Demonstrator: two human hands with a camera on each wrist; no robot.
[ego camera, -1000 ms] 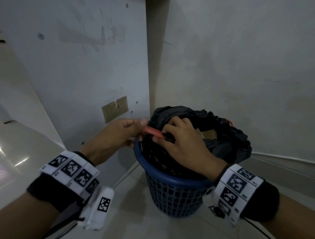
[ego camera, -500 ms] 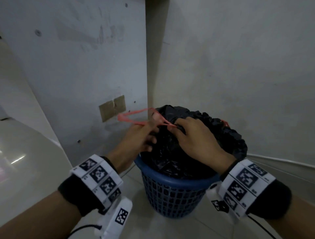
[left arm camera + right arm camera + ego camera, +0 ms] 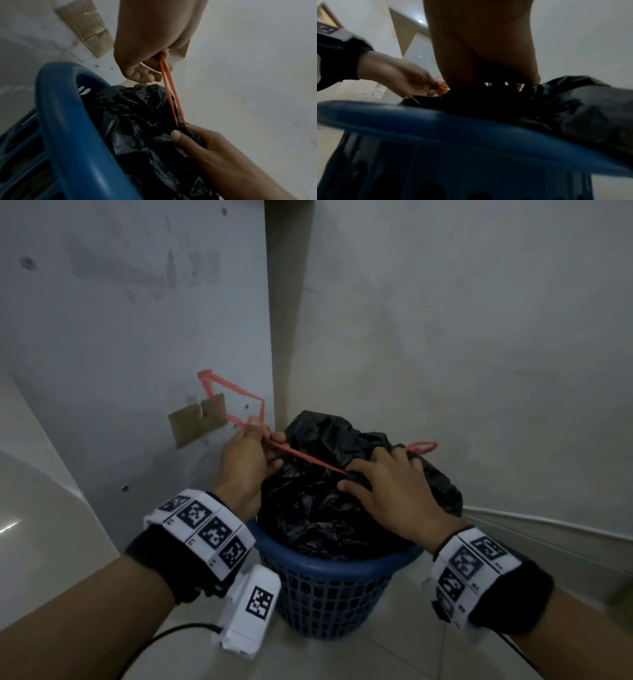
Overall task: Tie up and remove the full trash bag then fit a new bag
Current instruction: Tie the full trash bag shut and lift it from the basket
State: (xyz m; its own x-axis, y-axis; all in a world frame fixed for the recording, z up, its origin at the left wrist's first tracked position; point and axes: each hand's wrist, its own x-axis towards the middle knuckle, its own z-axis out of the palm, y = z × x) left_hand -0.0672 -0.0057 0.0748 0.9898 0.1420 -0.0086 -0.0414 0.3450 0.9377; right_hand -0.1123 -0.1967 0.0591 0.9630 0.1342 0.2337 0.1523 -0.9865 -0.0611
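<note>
A black trash bag fills a blue lattice bin in the corner. My left hand pinches the bag's red drawstring, which runs taut to the gathered bag top; a loose loop of it stands above the hand. My right hand lies on the bunched bag top, thumb and fingers gripping the plastic where the string comes out. A second red loop pokes out behind that hand. In the left wrist view two strands of the drawstring stretch from the left hand to the right thumb.
The bin stands on a tiled floor in a corner between two pale walls. Brown tape patches the left wall. A white cable runs along the right wall's base.
My left hand has drawn the red drawstring up and to the left, out of the bag's hem. The bag mouth has gathered and closed under my right hand.
</note>
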